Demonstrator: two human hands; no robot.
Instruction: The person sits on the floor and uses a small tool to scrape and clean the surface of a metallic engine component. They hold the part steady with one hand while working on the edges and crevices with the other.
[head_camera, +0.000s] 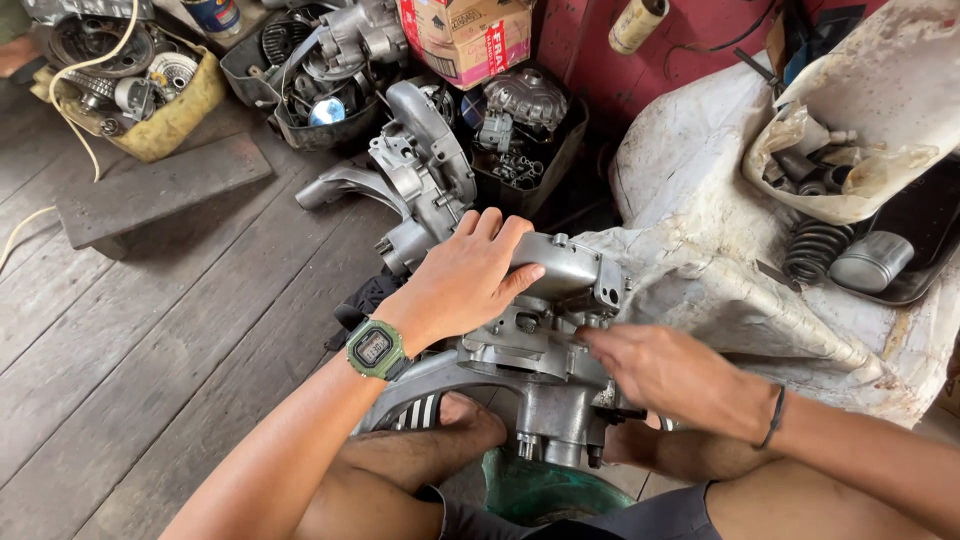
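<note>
Plank floor (150, 330) under me; my left hand (465, 275) grips the casing (555, 345), right hand's (665, 375) fingertips hidden behind it, grip unclear.

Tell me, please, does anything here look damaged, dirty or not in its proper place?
Yes. The white cloth on the right is stained and crumpled, and metal engine parts lie scattered on the wooden floor. The engine casing under both hands shows no clear damage.

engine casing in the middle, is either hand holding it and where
The left hand grips the grey engine casing over its top edge. The right hand touches its right side; a grip cannot be told.
</note>
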